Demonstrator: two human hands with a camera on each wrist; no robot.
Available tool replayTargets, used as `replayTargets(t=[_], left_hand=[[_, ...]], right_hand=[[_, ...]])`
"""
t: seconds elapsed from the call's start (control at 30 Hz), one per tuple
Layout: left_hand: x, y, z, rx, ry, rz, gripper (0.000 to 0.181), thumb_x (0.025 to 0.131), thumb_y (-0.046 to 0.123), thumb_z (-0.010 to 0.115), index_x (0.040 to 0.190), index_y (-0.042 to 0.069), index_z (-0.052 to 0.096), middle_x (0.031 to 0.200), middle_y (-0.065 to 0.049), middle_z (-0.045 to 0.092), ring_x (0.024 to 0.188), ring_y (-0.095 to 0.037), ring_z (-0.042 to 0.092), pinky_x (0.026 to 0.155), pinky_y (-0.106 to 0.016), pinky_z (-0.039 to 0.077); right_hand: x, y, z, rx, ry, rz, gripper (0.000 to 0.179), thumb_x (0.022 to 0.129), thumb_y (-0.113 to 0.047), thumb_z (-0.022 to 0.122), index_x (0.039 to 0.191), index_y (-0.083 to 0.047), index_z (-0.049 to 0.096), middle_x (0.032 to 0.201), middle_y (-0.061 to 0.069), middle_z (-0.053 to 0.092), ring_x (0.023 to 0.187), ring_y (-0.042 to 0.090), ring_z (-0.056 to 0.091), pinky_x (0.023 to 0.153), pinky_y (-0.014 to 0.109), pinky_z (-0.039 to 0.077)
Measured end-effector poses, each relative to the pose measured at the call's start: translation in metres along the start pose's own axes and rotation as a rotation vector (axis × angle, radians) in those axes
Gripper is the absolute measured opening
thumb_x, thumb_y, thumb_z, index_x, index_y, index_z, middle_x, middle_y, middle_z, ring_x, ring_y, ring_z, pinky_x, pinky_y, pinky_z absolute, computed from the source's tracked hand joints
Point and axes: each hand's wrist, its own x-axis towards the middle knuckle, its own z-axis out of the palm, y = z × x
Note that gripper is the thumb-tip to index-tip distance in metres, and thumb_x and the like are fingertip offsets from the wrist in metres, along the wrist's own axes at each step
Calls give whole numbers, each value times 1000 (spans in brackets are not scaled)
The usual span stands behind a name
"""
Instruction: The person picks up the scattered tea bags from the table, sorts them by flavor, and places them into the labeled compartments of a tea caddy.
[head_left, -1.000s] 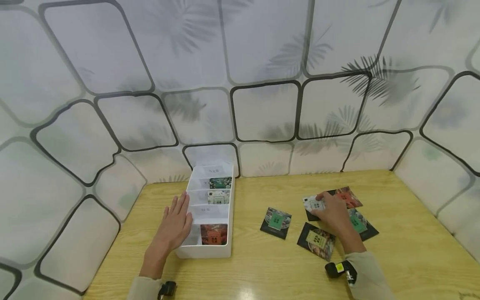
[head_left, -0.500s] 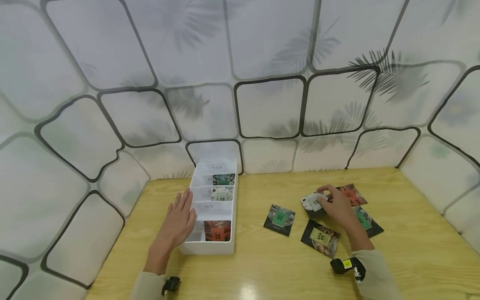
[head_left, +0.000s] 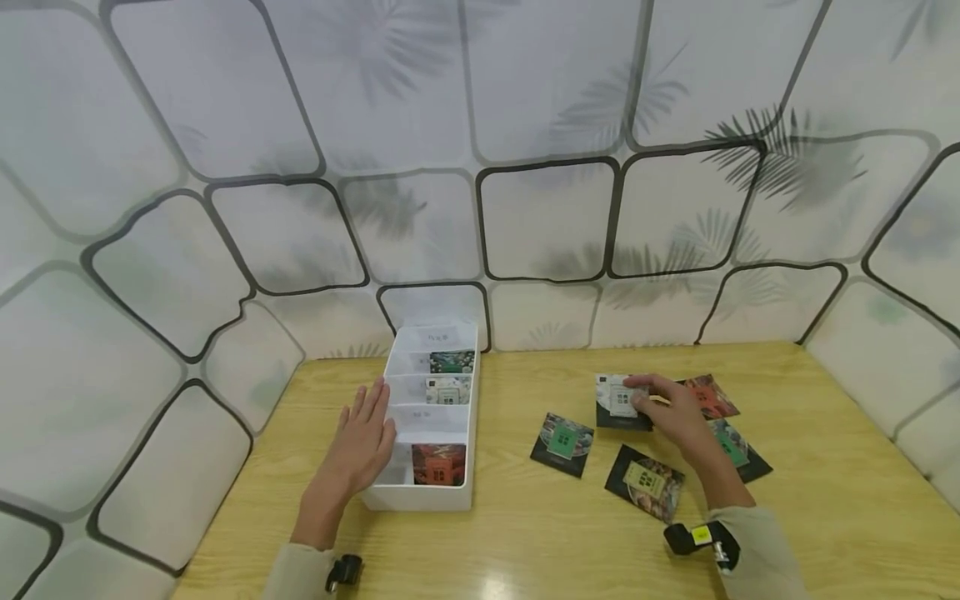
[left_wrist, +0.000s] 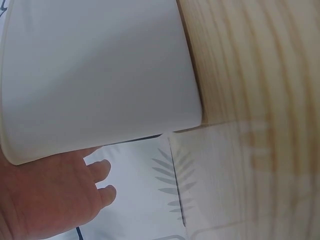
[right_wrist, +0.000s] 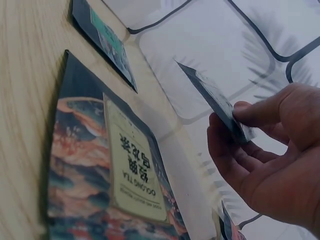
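Observation:
My right hand (head_left: 678, 414) pinches a dark tea sachet (head_left: 611, 412) with a white label between thumb and fingers; the right wrist view has this packet edge-on, raised off the table. My left hand (head_left: 358, 446) lies with fairly straight fingers along the left side of a white divided box (head_left: 416, 500). That box's plain white wall (left_wrist: 100, 75) fills much of the left wrist view. Tea sachets stand in some of its compartments: a red one (head_left: 440, 464), a white one (head_left: 450, 390) and a dark green one (head_left: 453, 361).
Closest below my right hand lies a yellow-labelled oolong tea sachet (head_left: 643, 483). A green-labelled sachet (head_left: 562, 444) is left of it, another green one (head_left: 741, 450) right, and a red one (head_left: 712, 396) behind. A patterned curtain (head_left: 540, 217) encloses the wooden table (head_left: 525, 542).
My right hand has lifted the white-labelled sachet from among the others and turned it straighter, a little to the left. My left hand keeps its place along the box. The head view has shifted slightly.

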Motion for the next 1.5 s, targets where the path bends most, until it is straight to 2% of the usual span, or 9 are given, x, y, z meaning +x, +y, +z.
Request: replayTargets(t=[0.17, 0.4, 0.53, 0.7, 0.77, 0.93, 1.03, 1.3, 1.5], left_hand=[[-2, 0, 1, 2, 4, -1, 56, 109, 17, 35, 159, -8, 25, 168, -20, 19, 153, -47, 14, 119, -68, 15], [-2, -2, 1, -6, 11, 7, 56, 109, 17, 35, 159, -8, 26, 168, -21, 20, 153, -47, 15, 118, -68, 15], [-1, -2, 1, -12, 20, 12, 56, 109, 17, 36, 158, -9, 26, 167, -22, 21, 152, -48, 15, 118, -68, 15], [2, -1, 0, -6, 8, 7, 57, 109, 18, 35, 159, -8, 25, 168, -22, 20, 153, -47, 14, 119, -68, 14], [3, 0, -1, -5, 0, 3, 57, 110, 18, 34, 159, -8, 25, 168, -22, 18, 154, -46, 13, 119, -67, 14], [5, 3, -1, -13, -14, -3, 57, 110, 18, 33, 160, -7, 23, 169, -21, 17, 154, -46, 12, 120, -66, 13], [6, 4, 0, -15, -25, -4, 57, 110, 19, 33, 160, -7, 22, 169, -20, 16, 154, -45, 11, 120, -66, 13], [3, 3, 1, 0, -26, -18, 57, 110, 18, 33, 160, -6, 22, 169, -19, 15, 155, -44, 9, 120, -66, 12], [-1, 1, -1, 12, -17, -22, 57, 110, 18, 34, 160, -6, 23, 169, -19, 17, 155, -44, 9, 120, -67, 11]], right_hand=[[-2, -1, 3, 75, -13, -14, 40, 105, -15, 61, 140, 4, 58, 148, 26, 48, 134, 41, 44, 83, 21, 51], [-2, -6, 6, 96, -2, -35, 39, 105, -16, 61, 139, 2, 60, 152, 23, 48, 137, 40, 45, 88, 16, 48], [-1, -10, 7, 57, 16, -46, 38, 104, -20, 63, 137, -1, 62, 148, 20, 51, 133, 39, 49, 89, 19, 50], [-1, -17, 7, 11, 28, -54, 37, 103, -22, 65, 136, -4, 64, 148, 18, 52, 136, 39, 48, 97, 40, 54], [0, -19, 8, -7, 29, -66, 37, 103, -23, 66, 135, -6, 65, 147, 18, 53, 135, 39, 51, 96, 42, 55], [3, -24, 10, 14, 3, -91, 37, 102, -23, 66, 136, -7, 64, 145, 17, 53, 124, 41, 61, 85, 29, 57], [5, -27, 13, 36, -3, -92, 37, 102, -20, 66, 136, -7, 64, 144, 16, 54, 122, 39, 63, 83, 26, 56], [21, -35, 31, 11, 8, -111, 31, 100, -16, 69, 131, -10, 67, 138, 14, 59, 111, 35, 69, 79, 35, 60], [31, -48, 49, 17, 24, -175, 27, 99, -11, 69, 126, -10, 70, 133, 14, 63, 101, 31, 73, 70, 35, 59]])
